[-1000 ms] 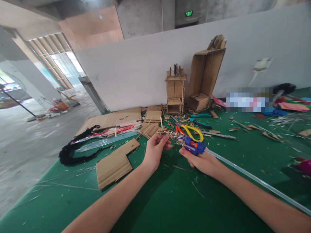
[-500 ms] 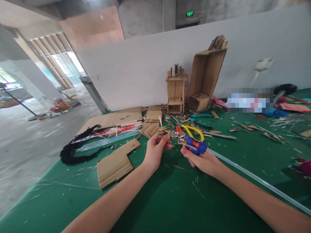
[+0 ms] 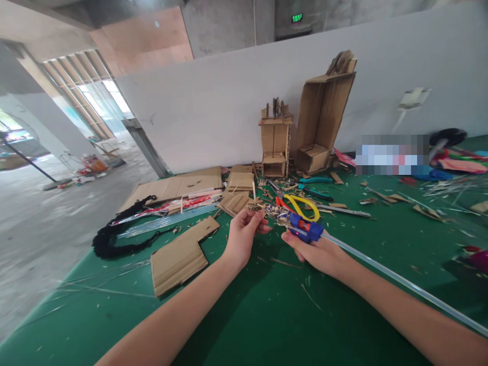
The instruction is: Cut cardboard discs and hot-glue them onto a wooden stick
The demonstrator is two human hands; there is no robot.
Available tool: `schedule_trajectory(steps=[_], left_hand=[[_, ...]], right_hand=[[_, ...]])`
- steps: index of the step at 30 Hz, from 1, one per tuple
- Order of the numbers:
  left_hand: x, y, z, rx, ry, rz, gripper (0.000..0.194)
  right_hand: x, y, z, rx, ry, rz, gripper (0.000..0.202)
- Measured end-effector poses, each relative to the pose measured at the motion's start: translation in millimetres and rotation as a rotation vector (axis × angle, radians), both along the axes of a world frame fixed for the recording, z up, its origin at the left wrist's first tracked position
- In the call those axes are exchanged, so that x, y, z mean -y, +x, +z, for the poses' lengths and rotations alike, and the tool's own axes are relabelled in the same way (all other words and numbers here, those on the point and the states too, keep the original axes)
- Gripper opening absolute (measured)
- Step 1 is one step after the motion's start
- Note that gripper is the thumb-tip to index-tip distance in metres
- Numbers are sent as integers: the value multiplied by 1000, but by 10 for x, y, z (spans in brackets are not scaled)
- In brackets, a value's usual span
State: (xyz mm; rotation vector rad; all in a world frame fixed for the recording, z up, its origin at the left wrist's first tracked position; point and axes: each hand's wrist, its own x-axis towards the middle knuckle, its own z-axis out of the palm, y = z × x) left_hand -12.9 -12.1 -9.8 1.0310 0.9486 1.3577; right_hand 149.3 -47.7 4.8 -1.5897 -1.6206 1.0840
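Observation:
Near the middle of the green table, my left hand (image 3: 246,231) pinches a small cardboard piece (image 3: 255,206) with a thin pale stick standing up from it. To its right, my right hand (image 3: 312,249) is wrapped round a blue glue gun (image 3: 305,227), whose nozzle end points left toward the cardboard piece. A long clear glue stick (image 3: 396,274) runs from the gun's back to the lower right. Whether the nozzle touches the cardboard is hidden among the scraps. Yellow-handled scissors (image 3: 305,206) lie just behind the gun.
An L-shaped cardboard sheet (image 3: 179,259) and black yarn (image 3: 104,241) lie at the left. Two cardboard structures, one short (image 3: 273,137) and one tall (image 3: 326,112), stand by the white wall. Teal-handled pliers (image 3: 314,192) and scraps lie behind my hands.
The whole view has shifted slightly. Both hands keep their holds, and the glue gun sits a little nearer to the cardboard piece, slightly to the left.

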Motion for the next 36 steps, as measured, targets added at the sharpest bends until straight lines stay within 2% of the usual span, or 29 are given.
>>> schedule_trajectory(steps=[6,16,23,28,36], left_hand=[[6,-4,13,49,-4,-26,27],[11,-9,25,102,-40,-47,30],[1,-5,10,62,-36,-7,29],[-7,-3,-11,28,-15,17,30],[0,-2,-25,-21,2,41,31]], right_hand=[[-4,15,28,20,51,26,43],[-13,15,29,4,49,34,42],[2,7,18,-29,25,39,43],[24,-7,32,27,3,-1,45],[22,-15,-36,8,-6,-5,40]])
